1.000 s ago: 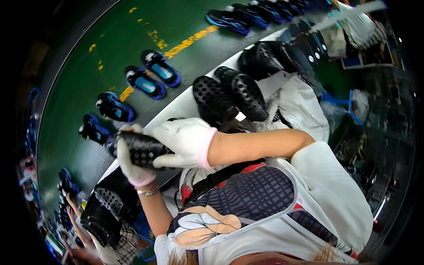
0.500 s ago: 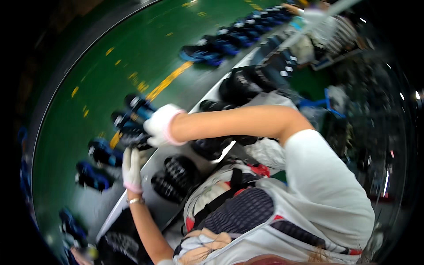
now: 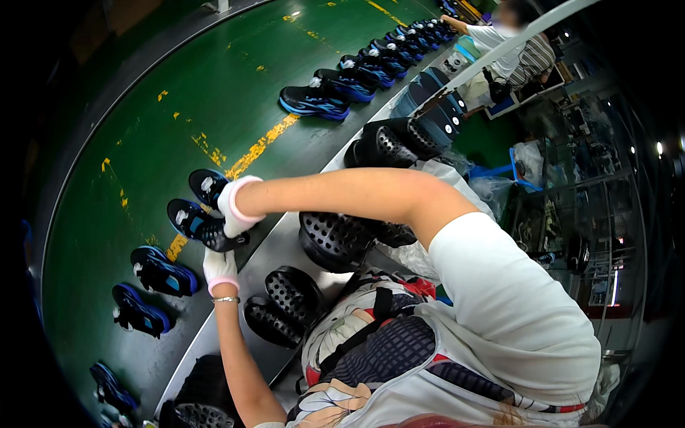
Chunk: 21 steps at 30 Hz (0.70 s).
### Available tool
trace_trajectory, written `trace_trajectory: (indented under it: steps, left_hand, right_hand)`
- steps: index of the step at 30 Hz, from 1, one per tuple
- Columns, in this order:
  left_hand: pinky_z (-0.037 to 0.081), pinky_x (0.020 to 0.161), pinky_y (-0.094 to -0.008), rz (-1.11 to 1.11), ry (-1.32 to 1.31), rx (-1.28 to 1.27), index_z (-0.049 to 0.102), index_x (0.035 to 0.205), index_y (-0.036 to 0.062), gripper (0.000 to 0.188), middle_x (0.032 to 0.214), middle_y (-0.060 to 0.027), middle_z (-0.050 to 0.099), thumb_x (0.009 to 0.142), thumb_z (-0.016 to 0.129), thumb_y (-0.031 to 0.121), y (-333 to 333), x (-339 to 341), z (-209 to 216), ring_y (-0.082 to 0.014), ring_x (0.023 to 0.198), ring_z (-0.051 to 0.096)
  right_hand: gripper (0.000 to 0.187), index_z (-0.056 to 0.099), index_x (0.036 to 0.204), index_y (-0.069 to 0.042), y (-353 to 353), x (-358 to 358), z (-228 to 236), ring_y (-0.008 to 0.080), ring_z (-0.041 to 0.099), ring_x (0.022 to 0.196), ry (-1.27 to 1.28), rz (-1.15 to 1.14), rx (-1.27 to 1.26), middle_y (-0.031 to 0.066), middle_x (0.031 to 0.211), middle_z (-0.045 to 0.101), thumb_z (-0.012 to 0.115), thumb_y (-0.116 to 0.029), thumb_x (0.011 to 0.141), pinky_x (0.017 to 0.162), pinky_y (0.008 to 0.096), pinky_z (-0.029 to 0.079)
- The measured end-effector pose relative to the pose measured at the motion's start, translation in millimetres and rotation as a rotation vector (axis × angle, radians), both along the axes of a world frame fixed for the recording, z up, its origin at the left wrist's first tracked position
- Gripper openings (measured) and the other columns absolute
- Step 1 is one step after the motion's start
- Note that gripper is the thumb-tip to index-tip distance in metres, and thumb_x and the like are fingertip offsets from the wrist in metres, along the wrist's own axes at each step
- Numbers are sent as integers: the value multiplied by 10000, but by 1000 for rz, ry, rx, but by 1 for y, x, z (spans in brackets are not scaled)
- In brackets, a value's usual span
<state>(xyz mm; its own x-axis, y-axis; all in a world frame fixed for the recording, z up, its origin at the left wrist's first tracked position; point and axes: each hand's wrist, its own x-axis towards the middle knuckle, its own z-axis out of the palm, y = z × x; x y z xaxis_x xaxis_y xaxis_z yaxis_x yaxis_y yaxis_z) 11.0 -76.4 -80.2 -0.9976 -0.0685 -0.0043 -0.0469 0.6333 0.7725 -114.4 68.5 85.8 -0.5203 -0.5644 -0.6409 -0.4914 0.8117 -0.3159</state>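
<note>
Both my hands wear white gloves with pink cuffs and meet at the near edge of the green surface. Between them is a black perforated, shoe-shaped piece [image 3: 222, 235]. My left hand [image 3: 220, 267] is closed on its near side, from below. My right hand [image 3: 236, 207] curls down over its upper end, with most fingers hidden. Just beyond my hands lie two dark sneakers [image 3: 207, 185] with blue trim and white tags or stuffing. More blue-black sneakers [image 3: 165, 272] stand to the left of my hands.
A metal ledge [image 3: 193, 346] runs diagonally beside the green surface [image 3: 235, 93]. On it sit black perforated shoe-shaped pieces [image 3: 294, 294] and dark insoles [image 3: 439, 107]. Sneakers [image 3: 314, 102] line the far side. A co-worker [image 3: 499, 50] is at the upper right, reaching toward the row.
My right hand has shifted slightly left, and the black perforated piece shows more clearly between my hands. The rows of sneakers have shifted slightly in view.
</note>
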Motion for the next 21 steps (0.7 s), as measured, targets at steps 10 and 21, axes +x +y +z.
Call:
trace_trajectory:
  steps: [10, 21]
  left_hand:
    - [495, 789, -448, 82, -7, -214, 637, 1058, 96, 285, 1045, -155, 613, 885, 582, 316, 2, 14, 21, -354, 941, 587]
    - [462, 884, -433, 55, -301, -225, 639, 1064, 8, 283, 1087, -203, 643, 871, 550, 195, -27, 19, -12, -357, 1044, 591]
  right_hand:
    - [473, 672, 1081, -12, -62, 4, 3, 305, 640, 1033, 135, -25, 192, 194, 1118, 650, 604, -355, 762, 870, 365, 512]
    - [265, 707, 1068, -122, -133, 34, -112, 195, 679, 960, 340, 91, 36, 49, 1064, 705, 549, -185, 866, 736, 364, 533]
